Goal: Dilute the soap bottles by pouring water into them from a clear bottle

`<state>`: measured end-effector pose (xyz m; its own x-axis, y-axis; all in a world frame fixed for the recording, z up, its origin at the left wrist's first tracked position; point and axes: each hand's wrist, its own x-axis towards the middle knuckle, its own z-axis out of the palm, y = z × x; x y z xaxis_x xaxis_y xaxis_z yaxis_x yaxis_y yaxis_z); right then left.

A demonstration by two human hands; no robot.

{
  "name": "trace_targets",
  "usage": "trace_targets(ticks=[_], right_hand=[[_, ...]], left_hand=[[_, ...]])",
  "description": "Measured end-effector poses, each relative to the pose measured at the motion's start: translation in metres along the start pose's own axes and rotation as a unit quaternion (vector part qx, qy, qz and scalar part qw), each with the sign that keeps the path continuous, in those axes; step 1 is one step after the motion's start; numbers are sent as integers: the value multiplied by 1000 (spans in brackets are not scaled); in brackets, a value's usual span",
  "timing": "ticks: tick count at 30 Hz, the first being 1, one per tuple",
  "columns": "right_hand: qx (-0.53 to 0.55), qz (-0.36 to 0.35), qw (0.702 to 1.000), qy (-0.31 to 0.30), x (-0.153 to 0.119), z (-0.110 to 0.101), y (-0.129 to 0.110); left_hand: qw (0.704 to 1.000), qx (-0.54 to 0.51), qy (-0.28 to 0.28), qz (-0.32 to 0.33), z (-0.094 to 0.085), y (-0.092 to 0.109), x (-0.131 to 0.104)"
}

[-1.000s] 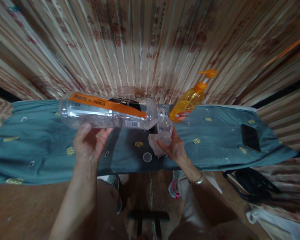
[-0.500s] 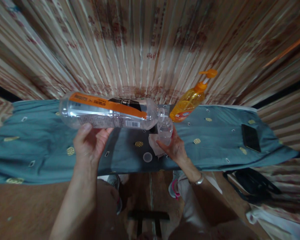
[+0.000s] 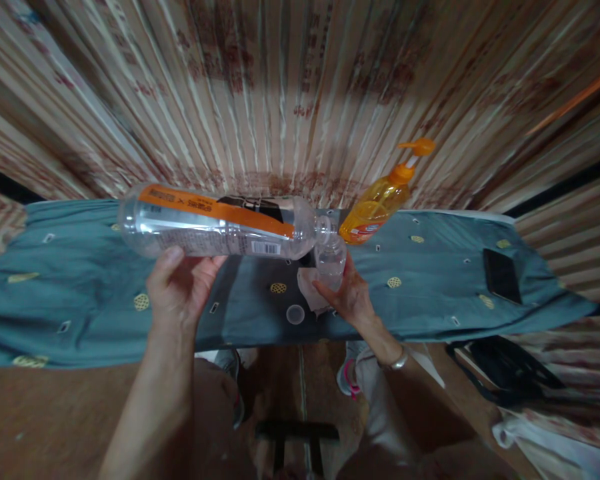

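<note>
A large clear plastic bottle [image 3: 220, 223] with an orange and silver label lies nearly level in the air, its neck pointing right. My left hand [image 3: 183, 283] grips it from below, thumb on the near side. The bottle's mouth is at the top of a small clear bottle [image 3: 331, 260], which my right hand [image 3: 347, 293] holds with fingers wrapped round its right side. Whether the two rims touch I cannot tell. Just below the small bottle is a pale folded tissue [image 3: 310, 290]. Near it on the cloth rests a small round clear cap [image 3: 295, 315].
Behind my right hand stands an orange pump bottle [image 3: 375, 210] of yellow liquid. A dark phone [image 3: 501, 275] lies at the right on the green patterned cloth [image 3: 250, 310]. Striped curtains [image 3: 280, 100] hang close behind the table. A black bag [image 3: 505, 370] is low at the right.
Almost nothing differs. Both hands keep the large bottle and the small bottle in practically the same position.
</note>
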<state>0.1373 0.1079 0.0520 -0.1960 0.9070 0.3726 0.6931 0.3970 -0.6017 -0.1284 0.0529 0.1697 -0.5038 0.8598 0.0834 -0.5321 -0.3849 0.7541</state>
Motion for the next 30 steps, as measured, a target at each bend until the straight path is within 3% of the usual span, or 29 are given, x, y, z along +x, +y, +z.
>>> trace_targets(ticks=[30], right_hand=[[-4,-8,1000,-6,0,-1,0]], left_hand=[[1000,-1,6,2,1,-1,0]])
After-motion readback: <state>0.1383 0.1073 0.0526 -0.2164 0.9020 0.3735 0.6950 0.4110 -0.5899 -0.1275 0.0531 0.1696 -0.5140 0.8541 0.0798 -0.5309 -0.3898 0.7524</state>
